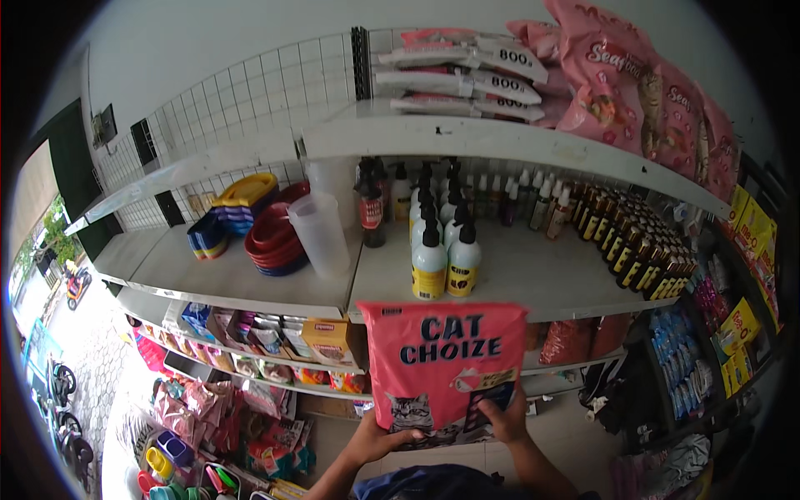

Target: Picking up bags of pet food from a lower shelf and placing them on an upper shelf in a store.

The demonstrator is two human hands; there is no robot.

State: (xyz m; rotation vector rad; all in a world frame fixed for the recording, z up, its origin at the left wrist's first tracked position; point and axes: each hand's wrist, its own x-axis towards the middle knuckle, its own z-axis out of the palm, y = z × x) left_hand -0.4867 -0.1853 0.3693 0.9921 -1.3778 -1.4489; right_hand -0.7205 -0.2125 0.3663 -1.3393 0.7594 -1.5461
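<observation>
A pink plastic bag of cat food, printed with a cat, is held upright between both hands. My left hand grips its lower left corner, thumb across the front. At the lower right, my right hand holds it the same way. The bag's top edge overlaps the front of a grey shelf. Just behind it on that shelf stand white pump bottles with yellow labels, in rows.
Pink food bags fill the top shelf's right side. Dark gold-capped bottles, red bowls and a translucent jug occupy the middle shelf. Pink packs lie low at left; a dark rack stands right.
</observation>
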